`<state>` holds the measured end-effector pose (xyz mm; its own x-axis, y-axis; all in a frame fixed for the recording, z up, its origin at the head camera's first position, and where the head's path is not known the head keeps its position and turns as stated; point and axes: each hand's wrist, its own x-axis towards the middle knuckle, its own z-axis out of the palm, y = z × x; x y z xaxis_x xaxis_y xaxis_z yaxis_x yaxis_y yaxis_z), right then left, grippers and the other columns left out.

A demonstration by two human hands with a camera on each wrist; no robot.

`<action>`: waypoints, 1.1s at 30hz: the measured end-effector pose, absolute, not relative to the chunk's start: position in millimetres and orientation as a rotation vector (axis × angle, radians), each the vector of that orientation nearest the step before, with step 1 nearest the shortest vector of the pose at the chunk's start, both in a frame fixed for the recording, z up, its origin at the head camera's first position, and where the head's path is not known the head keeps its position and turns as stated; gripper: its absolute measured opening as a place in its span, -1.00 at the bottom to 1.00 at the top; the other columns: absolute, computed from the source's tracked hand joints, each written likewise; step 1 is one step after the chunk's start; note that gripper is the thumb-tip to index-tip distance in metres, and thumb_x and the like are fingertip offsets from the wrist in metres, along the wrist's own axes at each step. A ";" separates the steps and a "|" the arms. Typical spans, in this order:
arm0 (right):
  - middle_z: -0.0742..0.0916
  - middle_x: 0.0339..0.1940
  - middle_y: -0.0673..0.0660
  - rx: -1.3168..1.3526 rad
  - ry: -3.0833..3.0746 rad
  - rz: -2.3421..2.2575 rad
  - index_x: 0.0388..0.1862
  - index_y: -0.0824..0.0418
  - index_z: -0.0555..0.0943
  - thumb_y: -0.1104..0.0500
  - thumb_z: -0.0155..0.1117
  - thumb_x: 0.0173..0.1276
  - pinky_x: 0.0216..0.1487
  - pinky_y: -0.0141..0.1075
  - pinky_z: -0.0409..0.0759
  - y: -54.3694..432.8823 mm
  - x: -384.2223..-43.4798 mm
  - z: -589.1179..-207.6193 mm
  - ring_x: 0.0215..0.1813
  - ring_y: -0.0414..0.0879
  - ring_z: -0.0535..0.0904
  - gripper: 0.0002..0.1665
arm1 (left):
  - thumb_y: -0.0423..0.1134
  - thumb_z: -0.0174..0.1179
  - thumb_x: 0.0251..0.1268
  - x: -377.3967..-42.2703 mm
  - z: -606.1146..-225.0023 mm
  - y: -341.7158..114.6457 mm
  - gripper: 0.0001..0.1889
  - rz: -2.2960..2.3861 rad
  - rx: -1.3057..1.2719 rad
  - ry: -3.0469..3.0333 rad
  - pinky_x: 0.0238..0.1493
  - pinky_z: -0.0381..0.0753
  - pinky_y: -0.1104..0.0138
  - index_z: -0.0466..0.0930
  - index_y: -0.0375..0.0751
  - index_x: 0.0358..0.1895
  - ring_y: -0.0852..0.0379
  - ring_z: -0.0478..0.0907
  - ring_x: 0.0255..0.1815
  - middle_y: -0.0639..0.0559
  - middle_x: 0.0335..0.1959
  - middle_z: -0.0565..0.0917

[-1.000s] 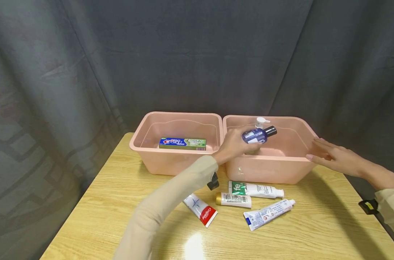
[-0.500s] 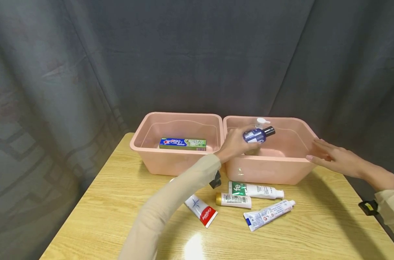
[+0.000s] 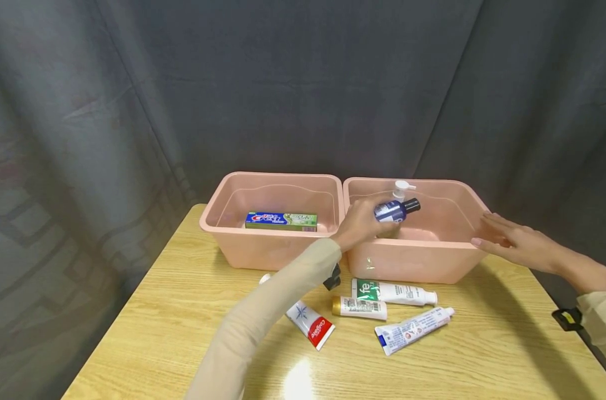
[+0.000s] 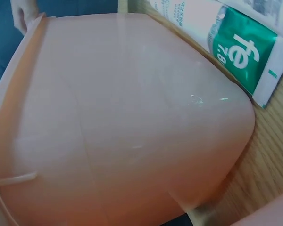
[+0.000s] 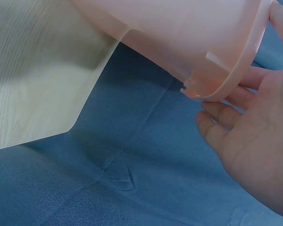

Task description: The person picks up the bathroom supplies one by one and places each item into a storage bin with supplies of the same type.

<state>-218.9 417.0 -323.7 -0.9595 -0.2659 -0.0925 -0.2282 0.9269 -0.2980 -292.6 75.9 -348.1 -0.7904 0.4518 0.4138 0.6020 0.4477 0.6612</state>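
Over the right-hand pink bin (image 3: pixel 403 261), my left hand (image 3: pixel 359 221) grips a dark blue bottle (image 3: pixel 389 211) with a black cap pointing right. Behind it a white pump top (image 3: pixel 402 188) stands up inside that bin; what lies below is hidden by the hand. My right hand (image 3: pixel 525 244) rests on the bin's right corner, thumb on the front rim and fingers along the side. In the right wrist view, fingertips touch the rim (image 5: pixel 262 33). Only the bin's outer wall (image 4: pixel 122 103) fills most of the left wrist view; the left hand's grip is out of sight there.
The left pink bin (image 3: pixel 270 253) holds a Crest toothpaste box (image 3: pixel 281 221). In front lie a Colgate tube (image 3: pixel 310 325), partly behind the left sleeve, a gold-capped tube (image 3: pixel 360 308), a green-and-white tube (image 3: pixel 395 293) and a white-and-blue tube (image 3: pixel 414 330). Grey curtain hangs behind.
The blue bottle has shifted slightly left, and its cap has dipped a little. My left forearm has moved slightly right, uncovering the Colgate tube's cap. The right hand stays put.
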 end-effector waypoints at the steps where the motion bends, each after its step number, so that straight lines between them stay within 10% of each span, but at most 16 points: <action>1: 0.08 0.49 0.60 -0.383 2.956 -0.432 0.59 0.37 -0.10 -0.23 0.03 0.49 -0.01 0.54 0.28 416.9 -219.3 -323.4 0.19 0.62 0.37 0.02 | -0.16 0.50 0.11 -292.8 -348.4 76.1 -0.39 -1.227 -0.933 -2.535 -0.09 0.48 0.53 0.56 -0.12 0.28 0.24 0.56 -0.08 0.04 0.11 0.65; 33: 0.12 0.46 0.62 -0.394 2.967 -0.433 0.58 0.37 -0.10 -0.23 0.04 0.49 -0.05 0.51 0.35 416.4 -222.9 -326.7 0.15 0.59 0.41 0.03 | 0.04 0.49 0.08 -292.4 -348.4 79.9 -0.37 -0.776 -0.895 -2.715 -0.13 0.49 0.47 0.57 0.02 0.26 0.23 0.58 -0.12 0.10 0.00 0.69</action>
<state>-222.9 416.4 -326.7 -0.9593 -0.2716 -0.0772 -0.2382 0.9252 -0.2953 -292.4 79.9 -348.4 -0.8029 0.5027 0.3204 0.5961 0.6827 0.4226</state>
